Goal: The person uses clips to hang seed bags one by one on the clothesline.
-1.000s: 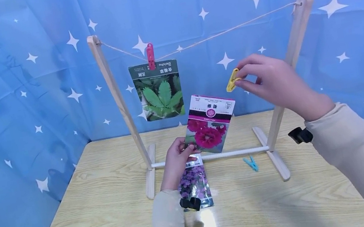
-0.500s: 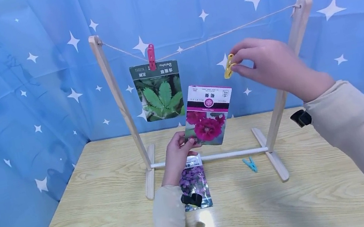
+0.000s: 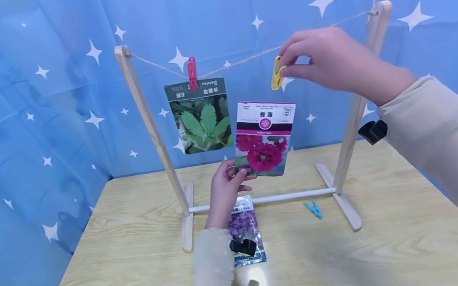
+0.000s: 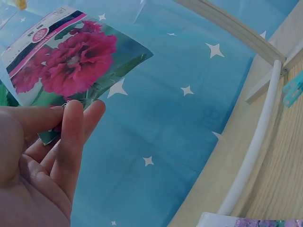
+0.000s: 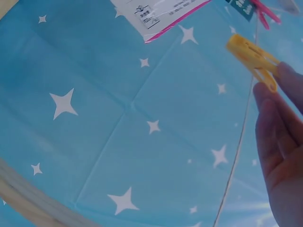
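Observation:
My left hand (image 3: 226,189) pinches the lower left corner of a seed packet (image 3: 261,140) with magenta flowers, printed upside down and held tilted below the string. In the left wrist view the thumb and fingertips grip that seed packet (image 4: 71,61) by its corner. My right hand (image 3: 324,59) pinches a yellow clothespin (image 3: 276,73) by its handles, just above the packet and apart from it. Close to the string (image 5: 240,142) hangs the yellow clothespin (image 5: 251,54) in the right wrist view. A red clothespin (image 3: 192,73) holds a green-leaf seed packet (image 3: 200,117) on the string.
A wooden frame (image 3: 153,131) carries the sagging string, with a white bar (image 3: 289,196) low across it. On the table (image 3: 108,266) lie a purple-flower seed packet (image 3: 246,227), partly behind the left arm, and a blue clothespin (image 3: 313,209). A starry blue cloth hangs behind.
The magenta-flower packet has risen in my left hand. My right hand has moved up and slightly left with the yellow clothespin, toward the string.

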Demonstrator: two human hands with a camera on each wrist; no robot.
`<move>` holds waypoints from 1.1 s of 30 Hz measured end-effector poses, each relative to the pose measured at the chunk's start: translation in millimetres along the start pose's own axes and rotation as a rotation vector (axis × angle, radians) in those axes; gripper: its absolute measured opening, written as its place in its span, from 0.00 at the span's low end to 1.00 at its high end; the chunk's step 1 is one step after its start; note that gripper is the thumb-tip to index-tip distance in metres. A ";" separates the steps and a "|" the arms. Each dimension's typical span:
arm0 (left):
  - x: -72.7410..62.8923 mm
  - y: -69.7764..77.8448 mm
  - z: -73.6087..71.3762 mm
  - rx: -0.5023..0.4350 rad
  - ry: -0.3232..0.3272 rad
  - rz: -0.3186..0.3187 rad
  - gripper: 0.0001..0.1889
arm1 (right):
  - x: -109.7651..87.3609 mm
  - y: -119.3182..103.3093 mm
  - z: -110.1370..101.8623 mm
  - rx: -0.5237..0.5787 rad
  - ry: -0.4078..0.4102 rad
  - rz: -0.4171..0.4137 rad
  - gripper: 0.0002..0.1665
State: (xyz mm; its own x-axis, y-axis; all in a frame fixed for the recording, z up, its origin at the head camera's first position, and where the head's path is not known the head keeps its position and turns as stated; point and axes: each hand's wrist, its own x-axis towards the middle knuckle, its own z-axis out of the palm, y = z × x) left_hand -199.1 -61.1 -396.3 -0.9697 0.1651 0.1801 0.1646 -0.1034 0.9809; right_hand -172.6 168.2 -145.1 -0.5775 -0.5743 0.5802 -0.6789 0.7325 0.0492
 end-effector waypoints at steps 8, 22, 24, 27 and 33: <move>-1.2 4.9 3.7 -0.026 -0.014 0.002 0.16 | 7.9 6.0 -1.7 0.062 -0.028 0.120 0.09; 3.7 15.2 5.8 -0.045 0.064 0.078 0.13 | 22.2 15.4 -2.7 0.225 0.087 0.372 0.16; 5.4 15.9 7.5 -0.054 0.070 0.099 0.13 | 21.4 18.1 -4.0 0.271 0.112 0.423 0.18; 7.6 17.5 10.3 -0.062 0.071 0.124 0.13 | 21.1 21.0 -6.3 0.323 0.143 0.475 0.19; 10.3 21.1 14.6 -0.070 0.072 0.128 0.14 | 23.6 22.2 -9.1 0.385 0.168 0.521 0.19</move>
State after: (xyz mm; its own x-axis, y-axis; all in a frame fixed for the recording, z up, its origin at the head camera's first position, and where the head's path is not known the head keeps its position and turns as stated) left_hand -203.0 -47.3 -372.7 -0.9524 0.0756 0.2953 0.2773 -0.1874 0.9423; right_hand -197.3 174.3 -122.9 -0.8166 -0.0933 0.5696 -0.4614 0.6983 -0.5472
